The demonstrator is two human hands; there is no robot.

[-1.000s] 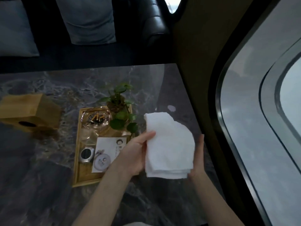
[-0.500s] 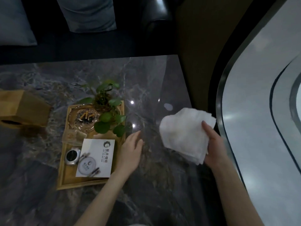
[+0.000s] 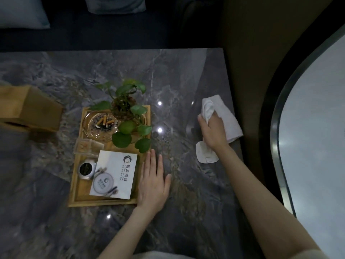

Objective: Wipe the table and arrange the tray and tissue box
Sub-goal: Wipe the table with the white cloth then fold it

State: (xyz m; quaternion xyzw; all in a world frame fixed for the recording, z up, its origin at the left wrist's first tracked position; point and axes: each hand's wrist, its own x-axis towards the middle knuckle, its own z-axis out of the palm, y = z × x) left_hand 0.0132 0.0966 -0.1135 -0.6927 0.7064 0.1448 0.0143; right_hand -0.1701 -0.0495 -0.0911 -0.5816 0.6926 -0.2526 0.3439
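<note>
A dark grey marble table [image 3: 183,75] fills the view. My right hand [image 3: 212,131] presses a white cloth [image 3: 226,118] onto it near the right edge, fingers closed on the bunched fabric. My left hand [image 3: 152,181] lies flat, fingers apart, against the right side of a wooden tray [image 3: 78,195]. The tray carries a small green plant [image 3: 128,113], a glass ashtray with cigarette butts [image 3: 101,124], a clear box, a small round tin and a white card [image 3: 114,174]. A wooden tissue box [image 3: 28,109] stands at the far left.
A white flat sticker-like piece [image 3: 204,154] lies on the table under my right wrist. A dark sofa with pale cushions [image 3: 22,14] sits beyond the far edge. A brown wall and a curved window [image 3: 313,128] close off the right side.
My left hand let go of the cloth and came down flat beside the tray. My right hand carried the cloth to the right and lowered it onto the table near the edge.
</note>
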